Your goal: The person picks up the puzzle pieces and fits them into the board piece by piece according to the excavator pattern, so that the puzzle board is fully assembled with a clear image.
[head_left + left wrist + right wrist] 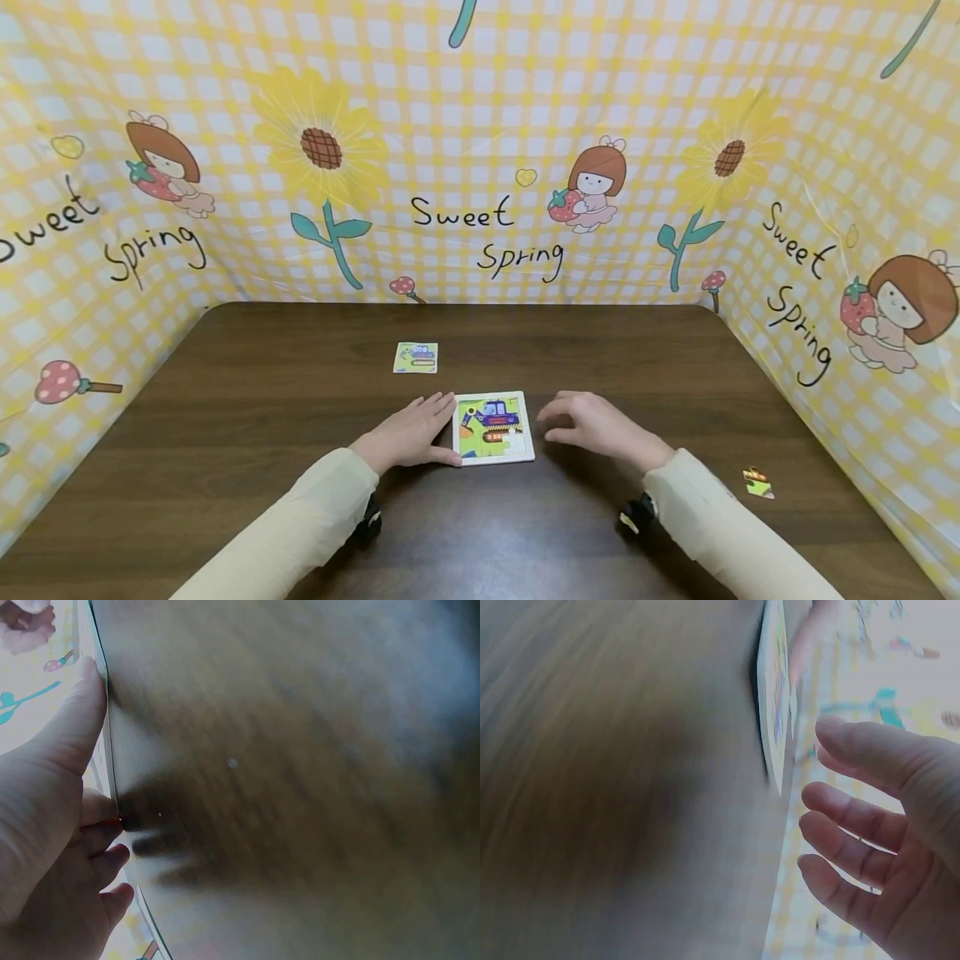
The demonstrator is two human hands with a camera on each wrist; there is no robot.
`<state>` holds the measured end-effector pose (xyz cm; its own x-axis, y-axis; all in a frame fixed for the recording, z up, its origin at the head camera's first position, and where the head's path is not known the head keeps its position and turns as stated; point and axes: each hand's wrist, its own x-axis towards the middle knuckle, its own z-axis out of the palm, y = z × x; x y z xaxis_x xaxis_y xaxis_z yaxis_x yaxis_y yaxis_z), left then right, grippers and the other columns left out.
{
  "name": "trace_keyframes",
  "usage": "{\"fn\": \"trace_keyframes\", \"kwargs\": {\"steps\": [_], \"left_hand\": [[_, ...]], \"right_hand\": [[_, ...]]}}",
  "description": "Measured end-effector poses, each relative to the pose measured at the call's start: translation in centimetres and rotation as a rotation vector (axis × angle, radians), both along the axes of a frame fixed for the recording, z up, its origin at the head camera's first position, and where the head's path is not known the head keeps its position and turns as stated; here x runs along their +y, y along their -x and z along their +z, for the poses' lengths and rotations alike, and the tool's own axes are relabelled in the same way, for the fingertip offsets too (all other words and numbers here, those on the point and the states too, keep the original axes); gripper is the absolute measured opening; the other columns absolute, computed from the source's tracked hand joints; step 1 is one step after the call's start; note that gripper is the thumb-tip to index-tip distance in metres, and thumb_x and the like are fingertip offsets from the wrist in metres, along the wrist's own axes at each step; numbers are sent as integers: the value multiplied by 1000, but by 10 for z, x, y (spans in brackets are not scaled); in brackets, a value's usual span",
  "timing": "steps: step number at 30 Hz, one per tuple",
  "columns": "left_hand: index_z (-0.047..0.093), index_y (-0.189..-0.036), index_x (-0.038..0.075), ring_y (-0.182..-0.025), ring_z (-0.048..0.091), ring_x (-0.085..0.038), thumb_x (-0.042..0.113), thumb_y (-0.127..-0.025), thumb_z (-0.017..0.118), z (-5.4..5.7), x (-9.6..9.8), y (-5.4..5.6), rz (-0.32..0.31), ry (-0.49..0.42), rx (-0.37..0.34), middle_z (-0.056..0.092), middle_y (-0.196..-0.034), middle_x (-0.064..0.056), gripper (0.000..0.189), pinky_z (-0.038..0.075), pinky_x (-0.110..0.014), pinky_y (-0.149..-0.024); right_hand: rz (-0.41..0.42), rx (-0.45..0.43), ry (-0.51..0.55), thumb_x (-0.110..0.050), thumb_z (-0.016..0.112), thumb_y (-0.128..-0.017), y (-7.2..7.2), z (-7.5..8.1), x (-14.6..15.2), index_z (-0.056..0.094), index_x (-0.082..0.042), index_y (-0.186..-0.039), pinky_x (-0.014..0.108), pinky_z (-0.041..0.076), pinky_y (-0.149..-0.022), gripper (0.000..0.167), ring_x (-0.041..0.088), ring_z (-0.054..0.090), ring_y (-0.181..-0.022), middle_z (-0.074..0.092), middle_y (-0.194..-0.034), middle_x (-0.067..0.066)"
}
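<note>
A square jigsaw puzzle with a white border lies on the table, its picture a purple digger on green. Its lower right part shows a pale bare gap. My left hand lies flat along the puzzle's left edge, fingers extended, the thumb at the lower left corner. To the right of the puzzle, my right hand hovers with loosely bent fingers. In the right wrist view nothing sits between its thumb and fingers. A loose puzzle piece, green with orange, lies off to the right, beyond the right forearm.
A small picture card with a similar digger lies farther back on the dark wooden table. Yellow checked cloth hangs around the back and both sides. Dark wrist cameras sit under the sleeves.
</note>
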<state>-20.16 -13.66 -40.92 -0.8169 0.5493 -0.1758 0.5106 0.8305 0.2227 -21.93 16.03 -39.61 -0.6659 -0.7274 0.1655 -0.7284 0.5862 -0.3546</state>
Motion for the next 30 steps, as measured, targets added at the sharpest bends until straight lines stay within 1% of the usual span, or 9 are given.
{"fn": "trace_keyframes", "kwargs": {"steps": [4, 7, 13, 15, 19, 23, 26, 28, 30], "left_hand": [[28, -142, -5, -135, 19, -31, 54, -83, 58, 1, 0, -1, 3, -3, -2, 24, -147, -17, 88, 17, -44, -107], [28, -141, -5, -135, 19, -31, 54, -83, 58, 1, 1, -1, 5, -10, -7, 24, -147, -17, 88, 17, -45, -107], [28, -142, -5, -135, 18, -31, 55, -83, 58, 1, 0, -1, 7, -6, -7, 24, -147, -17, 89, 17, -44, -107], [28, -142, -5, -135, 19, -31, 55, -83, 58, 1, 0, 0, 6, -6, -6, 24, -147, -17, 89, 17, -44, -107], [28, -142, -5, -135, 19, -31, 55, -83, 58, 1, 0, 0, 7, -12, -8, 24, -147, -17, 89, 17, -44, -107], [29, -141, -5, -135, 19, -31, 55, -83, 58, 1, 0, 0, 10, -18, -10, 25, -147, -17, 89, 17, -44, -107], [28, -141, -5, -135, 19, -31, 55, -83, 58, 1, 0, 0, 7, -15, -8, 24, -147, -17, 89, 17, -45, -107], [28, -142, -5, -135, 19, -31, 55, -83, 58, 0, 0, 0, 5, -12, -5, 24, -147, -17, 89, 17, -44, -107], [28, -141, -5, -135, 19, -31, 55, -83, 58, 0, -1, 0, 4, -12, -4, 24, -147, -17, 89, 17, -45, -107]], "right_hand": [[-84, -23, 37, -15, 73, -79, -1, 0, 35, 69, -5, -99, 30, 48, -70, 22, 12, 57, -81, 61, -89, -2], [-146, -52, 61, -15, 73, -79, -4, 0, 63, 67, -4, -100, 29, 45, -65, 25, 14, 54, -76, 59, -85, -2], [-290, -113, 42, -16, 73, -79, -14, 2, 114, 65, -3, -105, 27, 36, -59, 31, 15, 44, -70, 49, -76, -1], [-336, -136, 25, -18, 73, -79, -18, 3, 130, 64, -3, -107, 29, 37, -60, 33, 15, 44, -72, 51, -80, -1], [-417, -174, 5, -23, 73, -80, -26, 4, 159, 62, -1, -111, 34, 42, -66, 39, 18, 49, -81, 58, -95, 3], [-472, -221, -12, -27, 72, -80, -36, 6, 183, 59, 1, -115, 41, 44, -71, 47, 26, 53, -90, 59, -106, 13], [-498, -264, -30, -30, 72, -79, -42, 6, 199, 57, 3, -117, 42, 45, -72, 52, 29, 53, -92, 57, -108, 16], [-508, -291, -45, -30, 72, -79, -44, 5, 209, 57, 3, -116, 41, 45, -71, 52, 27, 53, -90, 57, -106, 15], [-501, -299, -53, -29, 73, -78, -47, 3, 218, 58, 4, -112, 36, 44, -68, 49, 22, 51, -84, 57, -100, 11]]}}
